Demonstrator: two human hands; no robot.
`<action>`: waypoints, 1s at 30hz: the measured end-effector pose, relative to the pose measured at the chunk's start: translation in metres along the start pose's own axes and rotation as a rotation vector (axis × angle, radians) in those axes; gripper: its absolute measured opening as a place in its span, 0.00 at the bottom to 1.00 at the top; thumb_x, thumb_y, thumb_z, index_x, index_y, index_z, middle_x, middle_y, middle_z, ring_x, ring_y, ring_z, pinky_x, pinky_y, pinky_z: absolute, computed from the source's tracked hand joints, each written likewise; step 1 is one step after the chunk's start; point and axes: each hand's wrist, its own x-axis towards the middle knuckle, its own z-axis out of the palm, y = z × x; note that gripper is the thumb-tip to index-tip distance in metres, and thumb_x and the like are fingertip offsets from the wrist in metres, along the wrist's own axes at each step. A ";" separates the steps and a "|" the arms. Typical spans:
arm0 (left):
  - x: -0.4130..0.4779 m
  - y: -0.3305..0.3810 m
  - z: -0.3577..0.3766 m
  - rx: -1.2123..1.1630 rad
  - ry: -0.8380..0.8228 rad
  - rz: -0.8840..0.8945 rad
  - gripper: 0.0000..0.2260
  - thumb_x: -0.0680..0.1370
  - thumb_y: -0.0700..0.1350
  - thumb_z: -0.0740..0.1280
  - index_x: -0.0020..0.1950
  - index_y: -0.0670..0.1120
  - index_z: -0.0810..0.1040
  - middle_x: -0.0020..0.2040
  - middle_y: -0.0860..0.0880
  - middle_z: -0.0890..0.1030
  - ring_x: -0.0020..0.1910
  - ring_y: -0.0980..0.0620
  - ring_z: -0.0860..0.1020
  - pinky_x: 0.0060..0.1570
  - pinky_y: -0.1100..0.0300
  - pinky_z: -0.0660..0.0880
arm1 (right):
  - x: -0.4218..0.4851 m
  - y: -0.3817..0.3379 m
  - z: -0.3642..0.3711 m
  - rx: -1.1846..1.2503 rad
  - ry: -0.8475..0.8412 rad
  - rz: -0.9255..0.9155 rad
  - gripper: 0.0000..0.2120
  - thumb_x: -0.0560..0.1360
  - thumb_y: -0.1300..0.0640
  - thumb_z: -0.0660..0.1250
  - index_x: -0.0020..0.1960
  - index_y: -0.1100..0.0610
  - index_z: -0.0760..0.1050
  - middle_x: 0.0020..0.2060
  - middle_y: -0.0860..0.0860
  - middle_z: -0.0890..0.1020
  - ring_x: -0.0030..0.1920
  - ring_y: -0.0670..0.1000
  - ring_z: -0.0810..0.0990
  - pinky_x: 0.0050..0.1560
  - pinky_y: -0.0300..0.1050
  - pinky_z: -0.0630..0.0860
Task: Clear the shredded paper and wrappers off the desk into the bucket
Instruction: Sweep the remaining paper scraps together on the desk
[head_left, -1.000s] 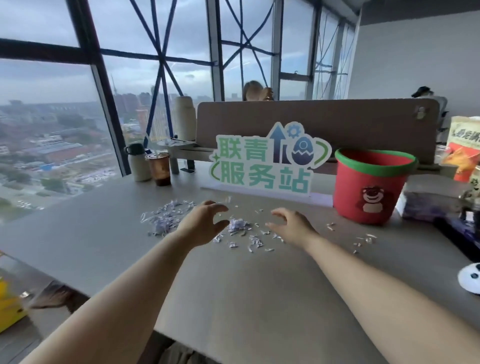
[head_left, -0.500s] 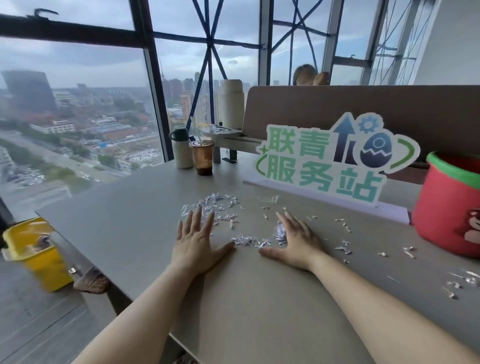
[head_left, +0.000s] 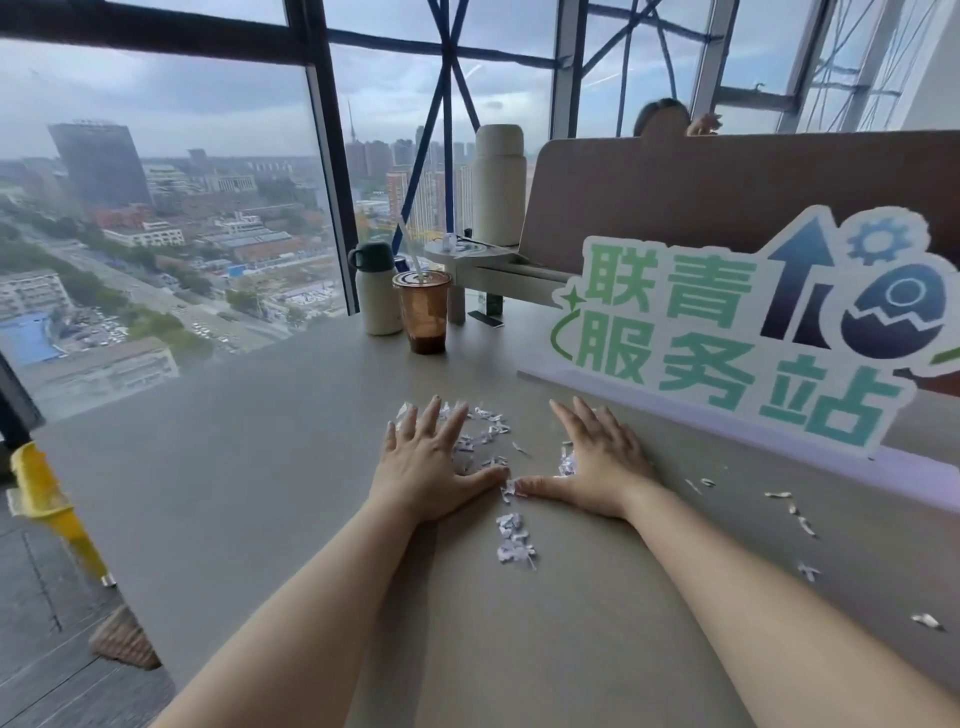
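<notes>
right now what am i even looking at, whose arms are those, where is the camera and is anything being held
There is no machine here: these are a person's two bare arms, filmed by one wide-angle camera worn on their head, looking forward and down. That is why the arms come in from the bottom edge. The left hand and right hand lie flat on the grey desk, fingers spread and thumbs nearly meeting, with shredded paper between and around them. Neither hand holds anything. More scraps lie scattered to the right. Further back stand a green-lettered sign, an iced coffee cup with a straw, a white flask and a desk partition.
</notes>
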 end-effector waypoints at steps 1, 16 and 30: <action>0.007 -0.001 0.000 -0.001 -0.020 0.018 0.44 0.64 0.77 0.54 0.74 0.60 0.46 0.78 0.51 0.47 0.77 0.46 0.44 0.76 0.46 0.44 | 0.005 0.000 0.000 -0.004 -0.010 -0.017 0.57 0.52 0.18 0.55 0.72 0.37 0.38 0.77 0.44 0.41 0.77 0.52 0.40 0.76 0.56 0.43; 0.036 -0.002 0.002 -0.080 0.054 0.211 0.24 0.72 0.68 0.58 0.64 0.60 0.72 0.68 0.58 0.72 0.69 0.55 0.67 0.69 0.58 0.62 | 0.031 0.002 0.002 0.027 0.066 -0.207 0.28 0.70 0.32 0.60 0.66 0.43 0.69 0.67 0.47 0.70 0.68 0.50 0.65 0.70 0.47 0.60; -0.006 0.017 0.000 -0.210 0.130 0.270 0.10 0.75 0.54 0.65 0.53 0.55 0.81 0.55 0.52 0.81 0.56 0.47 0.77 0.57 0.55 0.73 | -0.005 -0.011 0.007 0.171 0.155 -0.160 0.13 0.75 0.49 0.64 0.56 0.52 0.78 0.52 0.56 0.75 0.57 0.56 0.72 0.60 0.46 0.68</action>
